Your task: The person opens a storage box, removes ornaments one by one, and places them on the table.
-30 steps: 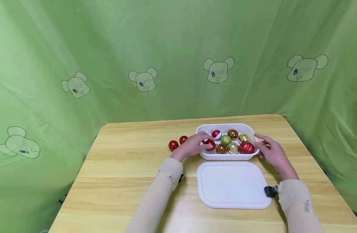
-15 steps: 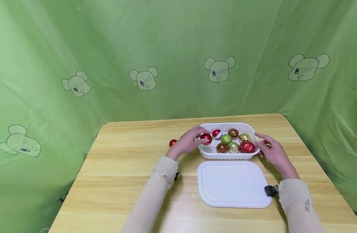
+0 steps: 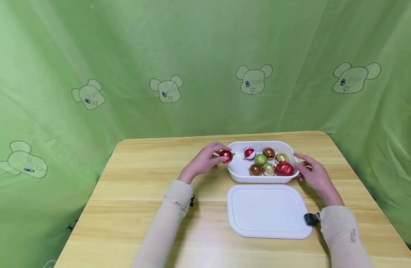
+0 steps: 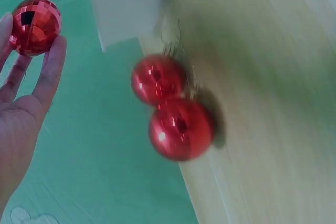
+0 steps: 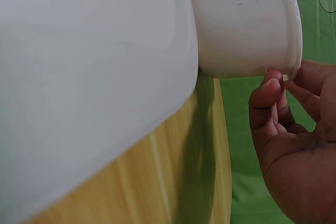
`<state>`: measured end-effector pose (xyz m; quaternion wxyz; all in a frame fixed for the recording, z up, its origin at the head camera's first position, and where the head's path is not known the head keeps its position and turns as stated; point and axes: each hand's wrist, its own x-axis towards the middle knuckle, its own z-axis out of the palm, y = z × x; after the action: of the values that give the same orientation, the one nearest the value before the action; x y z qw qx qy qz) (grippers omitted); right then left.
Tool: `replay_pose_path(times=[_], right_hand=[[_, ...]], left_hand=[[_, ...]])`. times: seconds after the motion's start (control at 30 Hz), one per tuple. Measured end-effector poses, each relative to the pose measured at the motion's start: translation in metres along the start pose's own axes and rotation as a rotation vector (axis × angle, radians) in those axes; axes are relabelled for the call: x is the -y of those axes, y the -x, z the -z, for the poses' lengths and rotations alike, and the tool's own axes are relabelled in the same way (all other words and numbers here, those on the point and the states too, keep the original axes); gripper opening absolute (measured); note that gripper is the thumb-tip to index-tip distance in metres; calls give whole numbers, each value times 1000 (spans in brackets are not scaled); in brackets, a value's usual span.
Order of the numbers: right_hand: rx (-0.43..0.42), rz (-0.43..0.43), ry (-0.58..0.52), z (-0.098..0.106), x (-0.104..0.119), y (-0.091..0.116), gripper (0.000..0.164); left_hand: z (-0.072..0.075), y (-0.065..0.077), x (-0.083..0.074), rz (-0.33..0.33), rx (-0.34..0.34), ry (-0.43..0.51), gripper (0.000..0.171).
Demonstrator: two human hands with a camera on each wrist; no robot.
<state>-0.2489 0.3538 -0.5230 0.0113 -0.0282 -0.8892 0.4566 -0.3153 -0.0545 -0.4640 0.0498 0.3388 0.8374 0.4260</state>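
My left hand (image 3: pixel 203 160) pinches a red faceted Christmas bauble (image 3: pixel 226 156) between thumb and fingertips, raised at the left end of the white plastic box (image 3: pixel 237 178). In the left wrist view the same bauble (image 4: pixel 35 25) shows its thin hanging loop. Two shiny red baubles (image 4: pixel 181 128) lie touching on the table, mostly hidden behind my left hand in the head view. My right hand (image 3: pixel 313 178) grips the rim at the box's right end. Inside the box are several baubles: a red-and-white one (image 3: pixel 249 153), a glittery green one (image 3: pixel 260 159), a large red one (image 3: pixel 284 169), plus brown and gold ones.
The flat white lid (image 3: pixel 269 211) lies on the wooden table (image 3: pixel 138 208) in front of the box. A green curtain (image 3: pixel 198 44) with bear-head drawings hangs behind the table and at both sides.
My left hand has lifted the red faceted bauble out of the box and carried it left past the left rim. My right hand has stayed on the box's rim.
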Motion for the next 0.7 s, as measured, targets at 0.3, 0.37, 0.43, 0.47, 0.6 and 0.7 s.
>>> replay_pose_path(times=[0.3, 0.37, 0.43, 0.47, 0.6, 0.7], right_hand=[[-8, -1, -4, -2, -1, -1, 56], [-7, 1, -2, -2, -1, -1, 56], [-6, 1, -1, -2, -2, -1, 56], [-6, 0, -1, -2, -2, -1, 56], [-8, -3, -3, -2, -2, -1, 56], [-12, 1, -3, -2, -3, -1, 56]], left_hand=[[25, 23, 17, 40, -56, 15, 33], [30, 30, 22, 53, -69, 26, 33], [35, 37, 28, 70, -85, 24, 33], [37, 40, 31, 80, -93, 22, 34], [45, 50, 42, 130, -115, 3, 35], [50, 55, 49, 150, -125, -10, 37]])
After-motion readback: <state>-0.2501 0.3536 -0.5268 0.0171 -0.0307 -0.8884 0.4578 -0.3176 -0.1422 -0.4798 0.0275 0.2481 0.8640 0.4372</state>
